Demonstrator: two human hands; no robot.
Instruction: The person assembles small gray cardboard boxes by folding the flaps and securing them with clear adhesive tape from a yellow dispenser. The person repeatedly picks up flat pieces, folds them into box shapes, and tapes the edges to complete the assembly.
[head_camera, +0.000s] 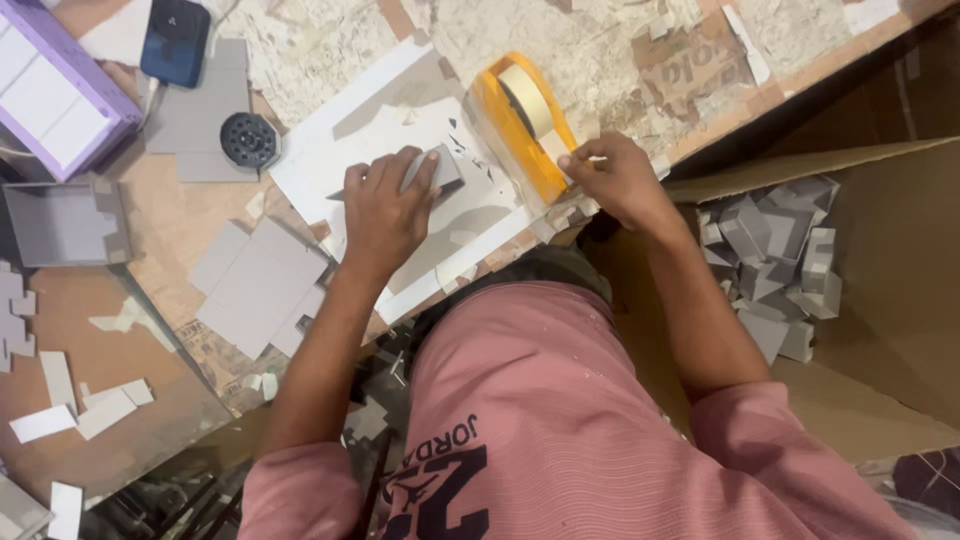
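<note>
While the left hand presses flat, fingers spread, on a small grey card piece, the right hand pinches tape from the orange dispenser just beside it. The card probably needs steady downward pressure and the tape a straight pull.

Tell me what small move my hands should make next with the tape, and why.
Probably draw the tape end toward the grey card piece: the right hand pinches the end at the orange tape dispenser, while the left hand presses that piece flat on the white sheet.
</note>
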